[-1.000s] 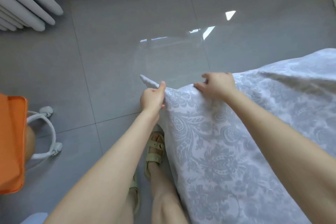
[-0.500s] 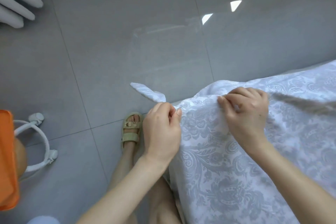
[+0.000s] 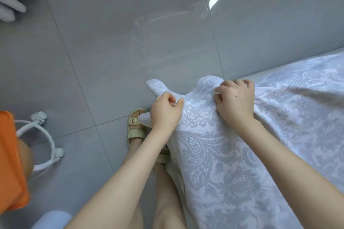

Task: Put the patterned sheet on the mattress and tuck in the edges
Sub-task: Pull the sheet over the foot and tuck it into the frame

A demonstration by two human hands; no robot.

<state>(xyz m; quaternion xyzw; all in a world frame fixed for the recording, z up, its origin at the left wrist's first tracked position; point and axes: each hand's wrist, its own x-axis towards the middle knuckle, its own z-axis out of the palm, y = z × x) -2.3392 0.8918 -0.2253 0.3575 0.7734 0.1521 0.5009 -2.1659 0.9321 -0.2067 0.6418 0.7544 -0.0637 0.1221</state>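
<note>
Your left grip (image 3: 166,113) is closed on the hem of the patterned sheet (image 3: 214,163), thumb and forefinger pinching it. Your right grip (image 3: 235,102), at three o'clock from the left, has its fingers curled into a bunched fold of the same edge. Both are holding cloth, neither is spread wide. The sheet hangs from those two holds and runs off toward four o'clock, where it lies spread over what I take to be the mattress, though the mattress itself is covered and cannot be seen. A loose corner (image 3: 154,84) pokes out at eleven o'clock from your left grip, above the grey floor (image 3: 111,52). I judge the step in hand to be finding and squaring that corner before any tucking. Walk your left pinch out along the hem to the very tip, so you hold the true corner and not a fold beside it. Let your right grip draw the bunched slack flat, with the edge straight between your hands. The cloth looks limp and slippery, so hold it by the hem. Part of the drape hangs just beside your sandal (image 3: 135,130) at seven o'clock, so lift it before you step, or you may tread on it and drag the sheet askew. The white stand (image 3: 39,116) at nine o'clock is well apart.
</note>
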